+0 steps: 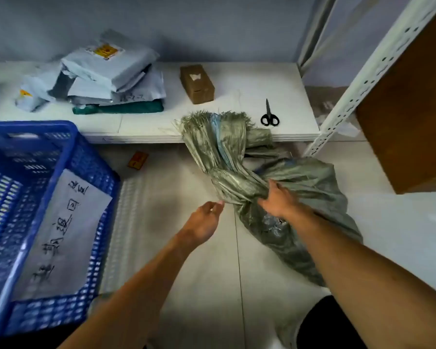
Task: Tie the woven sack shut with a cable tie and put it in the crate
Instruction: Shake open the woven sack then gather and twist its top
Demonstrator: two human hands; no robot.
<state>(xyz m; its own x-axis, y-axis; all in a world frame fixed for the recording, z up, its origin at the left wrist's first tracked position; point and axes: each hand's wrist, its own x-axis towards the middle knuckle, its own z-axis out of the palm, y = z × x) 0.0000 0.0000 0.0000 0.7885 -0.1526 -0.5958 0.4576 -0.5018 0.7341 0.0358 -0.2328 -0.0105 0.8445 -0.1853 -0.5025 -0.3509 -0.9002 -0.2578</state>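
A grey-green woven sack (305, 187) lies on the tiled floor, its bunched neck rising to a frayed mouth (212, 122) that rests against the low white platform. My right hand (278, 197) grips the gathered neck from the right. My left hand (207, 220) is just left of the neck, fingers curled, fingertips touching the gathered fabric; whether it holds a cable tie I cannot tell. No cable tie is clearly visible. The blue plastic crate (86, 157) stands at the left with a handwritten paper label on its side.
On the white platform (297, 96) lie black scissors (270, 117), a brown cardboard box (196, 84) and a pile of grey mailer bags (106, 74). A small orange item (138, 160) is on the floor. A white metal shelf upright (363, 79) and brown board (413, 109) stand at the right.
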